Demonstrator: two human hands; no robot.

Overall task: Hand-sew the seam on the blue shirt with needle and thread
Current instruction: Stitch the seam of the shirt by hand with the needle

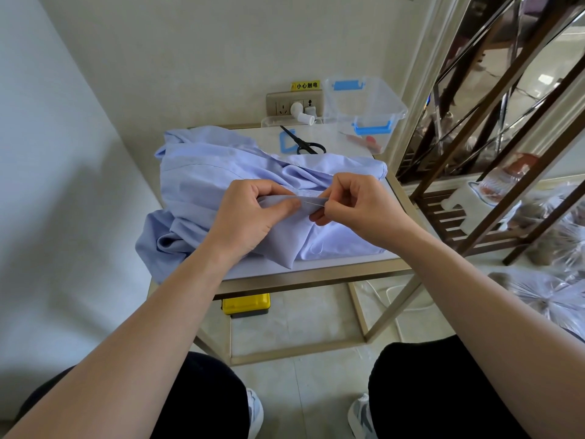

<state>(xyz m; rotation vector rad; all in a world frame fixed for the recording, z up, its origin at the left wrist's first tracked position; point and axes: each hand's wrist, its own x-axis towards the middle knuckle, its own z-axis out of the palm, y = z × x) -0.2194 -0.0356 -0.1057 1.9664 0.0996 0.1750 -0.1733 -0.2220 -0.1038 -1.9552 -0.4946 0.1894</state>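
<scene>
A crumpled light blue shirt [202, 172] covers most of a small table [316, 274]. My left hand [250, 213] pinches a raised fold of the shirt's seam between thumb and fingers. My right hand [357, 207] pinches a thin silver needle [311, 201], which lies level along the fold and points left toward my left thumb. A fine loop of pale thread [316, 248] lies on the cloth below my right hand.
Black scissors [304, 142] and a blue frame-shaped piece [285, 142] lie behind the shirt. A clear plastic box [364, 106] with blue latches stands at the back right, beside a wall socket [292, 104]. A yellow case [246, 304] sits under the table. Brown shelving [493, 172] stands right.
</scene>
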